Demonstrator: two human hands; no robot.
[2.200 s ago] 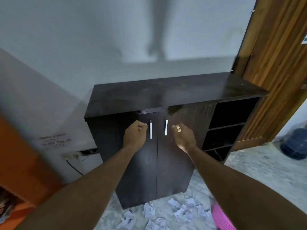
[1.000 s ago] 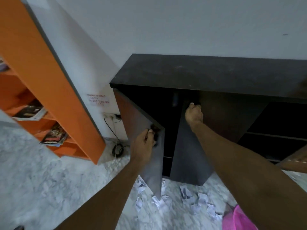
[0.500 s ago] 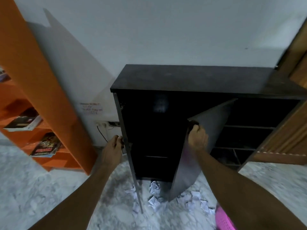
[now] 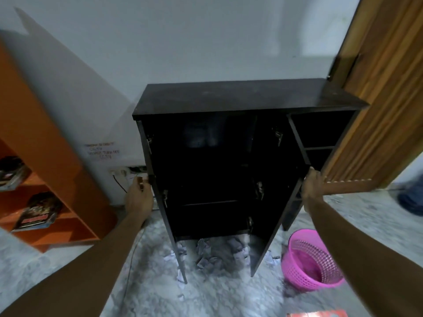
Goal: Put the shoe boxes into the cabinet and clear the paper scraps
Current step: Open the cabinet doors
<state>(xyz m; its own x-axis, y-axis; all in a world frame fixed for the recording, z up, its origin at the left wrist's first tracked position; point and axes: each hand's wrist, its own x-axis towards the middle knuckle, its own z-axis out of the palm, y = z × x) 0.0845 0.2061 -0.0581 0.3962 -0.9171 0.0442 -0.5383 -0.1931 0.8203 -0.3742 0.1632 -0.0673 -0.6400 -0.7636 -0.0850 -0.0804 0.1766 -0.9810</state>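
Note:
A dark cabinet [image 4: 240,99] stands against the wall with both doors swung wide. Its inside is black, with a shelf low down. My left hand [image 4: 139,197] grips the edge of the left door [image 4: 169,225]. My right hand [image 4: 311,186] holds the top edge of the right door [image 4: 272,234]. Crumpled paper scraps [image 4: 217,250] lie on the floor in front of the cabinet between the doors. No whole shoe box is in view; a red and white edge [image 4: 318,314] shows at the bottom right.
A pink mesh basket [image 4: 309,261] sits on the marble floor right of the right door. An orange bookshelf [image 4: 52,179] with magazines stands at the left. A wooden door [image 4: 377,88] leans open at the right. A wall socket with a cable [image 4: 121,179] is beside the cabinet.
Both doors have swung from closed to fully open. My hands moved apart with the doors, the left hand to the left and the right hand to the right.

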